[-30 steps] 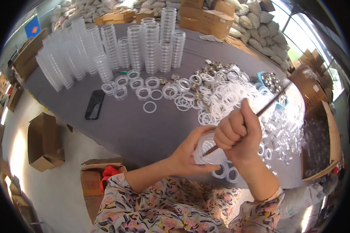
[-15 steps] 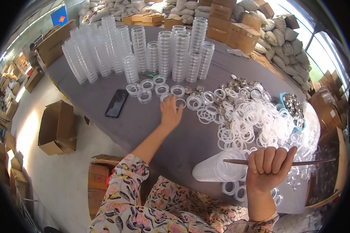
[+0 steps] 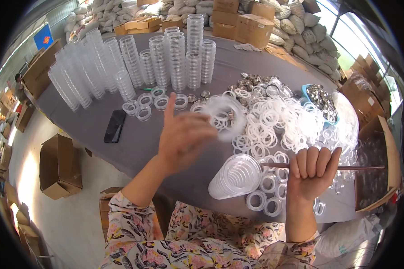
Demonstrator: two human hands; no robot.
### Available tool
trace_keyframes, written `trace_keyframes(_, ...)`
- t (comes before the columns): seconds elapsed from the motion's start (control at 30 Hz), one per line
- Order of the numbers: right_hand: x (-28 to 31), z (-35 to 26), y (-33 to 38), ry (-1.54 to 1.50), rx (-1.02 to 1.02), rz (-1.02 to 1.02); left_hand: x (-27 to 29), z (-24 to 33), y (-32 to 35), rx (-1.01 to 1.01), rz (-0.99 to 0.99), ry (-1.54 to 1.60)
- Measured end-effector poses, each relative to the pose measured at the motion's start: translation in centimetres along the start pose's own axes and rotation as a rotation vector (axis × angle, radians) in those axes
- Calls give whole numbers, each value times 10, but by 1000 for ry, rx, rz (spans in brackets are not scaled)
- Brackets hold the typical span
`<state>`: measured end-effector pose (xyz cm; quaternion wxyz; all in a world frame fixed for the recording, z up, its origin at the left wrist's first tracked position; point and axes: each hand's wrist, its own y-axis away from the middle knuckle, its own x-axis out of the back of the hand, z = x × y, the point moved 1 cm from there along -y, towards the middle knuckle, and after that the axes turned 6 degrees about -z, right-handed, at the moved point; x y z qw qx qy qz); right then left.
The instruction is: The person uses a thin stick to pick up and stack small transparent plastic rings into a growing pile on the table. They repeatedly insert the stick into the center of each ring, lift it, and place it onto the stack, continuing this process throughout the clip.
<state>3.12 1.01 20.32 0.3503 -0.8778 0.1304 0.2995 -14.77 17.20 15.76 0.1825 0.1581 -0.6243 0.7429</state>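
Observation:
My left hand (image 3: 182, 141) is over the middle of the table, its fingers smeared by motion. A clear round plastic ring-shaped piece (image 3: 236, 131), also blurred, shows at its fingertips, and the hand appears closed on it. On the right, my right hand (image 3: 310, 175) is a fist around a thin brown stick (image 3: 363, 168). That stick lies level, its left tip beside a tilted stack of clear round plastic cases (image 3: 222, 183). Next to the right hand, loose clear rings (image 3: 256, 201) lie on the table. Beyond the left hand are several small clear round cases (image 3: 143, 113).
Tall stacks of clear cases (image 3: 177, 58) stand along the far side of the grey table (image 3: 139, 154). White rings (image 3: 274, 116) are heaped at the right, by a blue basket (image 3: 306, 92) of metal parts. A black phone (image 3: 115, 126) lies left; a cardboard box (image 3: 60, 166) is on the floor.
My left hand has come back toward me from the small cases, now with a blurred clear ring piece. The right hand still grips the stick. The whole view has shifted.

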Motion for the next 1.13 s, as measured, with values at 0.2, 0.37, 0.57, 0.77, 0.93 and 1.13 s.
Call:
trace_keyframes(0.2,-3,-10,1,6,42,-4,18,45,-13,-162,-535,360)
trace_keyframes(0.37,-16,-16,2,-52,8,-48,7,43,-14,-73,-508,385)
trace_keyframes(0.57,-37,4,6,-43,-345,-161,-36,56,10,473,-416,1038)
trace_keyframes(0.77,-41,31,-13,15,-327,-166,-47,60,15,507,-330,1161)
trace_keyframes(0.93,-34,28,-27,373,-200,-210,-40,59,14,507,-357,1062)
trace_keyframes(1.13,-47,2,-25,521,-435,-204,-45,59,17,521,-318,1080)
